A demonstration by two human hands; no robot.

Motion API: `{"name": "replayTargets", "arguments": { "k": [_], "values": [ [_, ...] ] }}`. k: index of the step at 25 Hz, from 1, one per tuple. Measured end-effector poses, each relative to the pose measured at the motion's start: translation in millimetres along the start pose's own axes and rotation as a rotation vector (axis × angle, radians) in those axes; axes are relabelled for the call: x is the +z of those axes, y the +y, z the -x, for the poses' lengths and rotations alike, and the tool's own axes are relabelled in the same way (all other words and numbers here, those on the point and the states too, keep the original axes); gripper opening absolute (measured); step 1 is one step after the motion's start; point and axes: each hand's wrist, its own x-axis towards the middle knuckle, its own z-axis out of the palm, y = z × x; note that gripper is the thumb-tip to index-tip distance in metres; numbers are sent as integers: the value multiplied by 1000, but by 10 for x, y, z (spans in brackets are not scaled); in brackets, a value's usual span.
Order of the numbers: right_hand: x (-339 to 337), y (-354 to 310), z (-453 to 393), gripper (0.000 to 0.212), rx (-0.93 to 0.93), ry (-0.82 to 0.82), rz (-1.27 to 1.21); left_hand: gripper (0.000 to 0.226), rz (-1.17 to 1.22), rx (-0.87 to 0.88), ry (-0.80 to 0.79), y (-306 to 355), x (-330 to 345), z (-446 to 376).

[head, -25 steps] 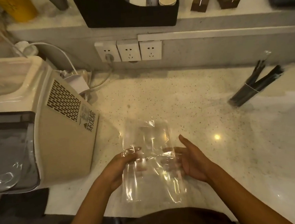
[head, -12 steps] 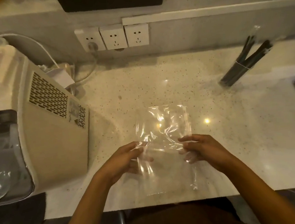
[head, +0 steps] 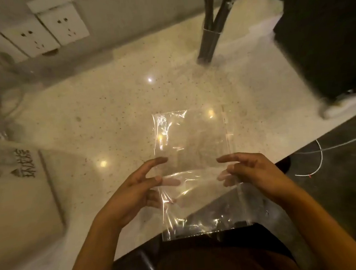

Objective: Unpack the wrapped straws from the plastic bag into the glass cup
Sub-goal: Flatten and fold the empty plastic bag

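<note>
Each grip has closed on a side edge of the clear plastic bag [head: 194, 165]: left hand [head: 132, 193], right hand [head: 254, 171], holding it flat above the bench [head: 106, 102] edge. Dark wrapped straws [head: 213, 27] lie well apart, near the wall sockets [head: 37, 37].

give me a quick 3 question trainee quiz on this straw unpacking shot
1. True or false: the plastic bag that both hands hold has straws inside it.
2. Which hand grips the bag's edge nearer the beige machine? A) left hand B) right hand
3. Fill in: the black straws stand in the ____ cup at the back of the counter.

Key: 1 false, it looks empty; 2 A; 3 glass.
</note>
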Motion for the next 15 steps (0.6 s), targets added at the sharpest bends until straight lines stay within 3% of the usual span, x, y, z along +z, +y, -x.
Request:
{"name": "replayTargets", "arguments": {
  "k": [6, 9, 11, 15],
  "values": [
    [-628, 575, 645, 31, -137, 127, -112, 16, 64, -5, -5, -187, 876, -95],
    [-1058, 994, 1081, 20, -192, 228, -252, 21, 45, -7, -25, -401, 1528, -208],
    [-1418, 1318, 1413, 21, -207, 264, -236, 5, 15, -15, -36, -575, 2068, -300],
    [-2018, 1953, 1997, 47, -210, 430, -312, 13, -16, -57, -118, -788, 2989, -467]
  ]
}}
